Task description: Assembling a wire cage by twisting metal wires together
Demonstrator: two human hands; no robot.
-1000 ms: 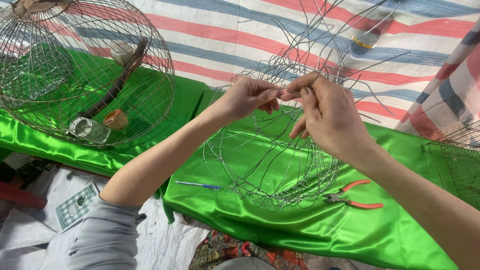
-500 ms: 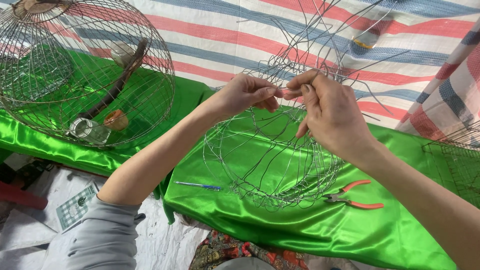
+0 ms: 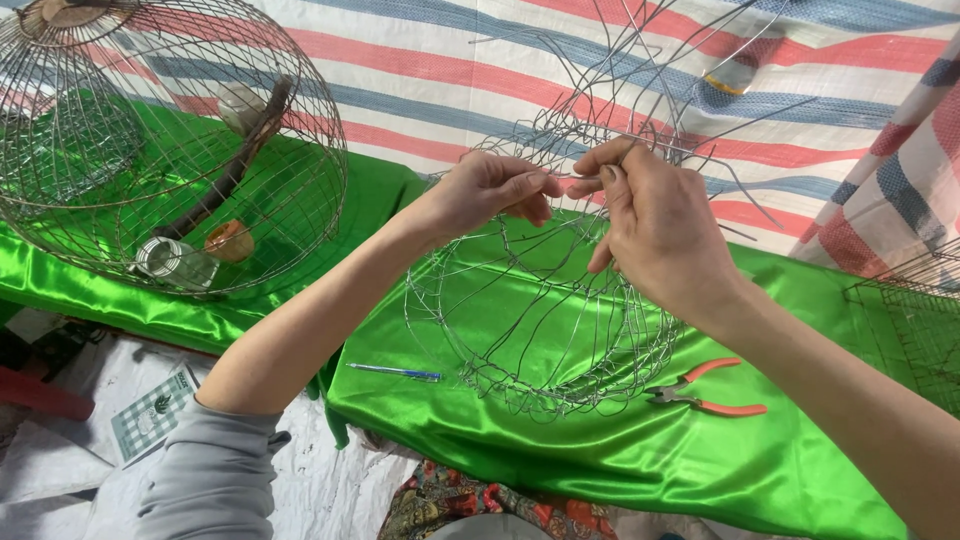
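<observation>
Both hands, left hand (image 3: 490,195) and right hand (image 3: 655,225), pinched shut on a strand of the unfinished wire frame (image 3: 545,320) standing on the green cloth (image 3: 600,450), while the finished wire cage (image 3: 170,150) held a jar (image 3: 175,262) and perch (image 3: 235,160)

An unfinished wire cage frame (image 3: 545,310) is sitting upright on the green satin surface (image 3: 620,450), its round base ring woven, loose silvery wires sticking up and splaying outward above.
</observation>
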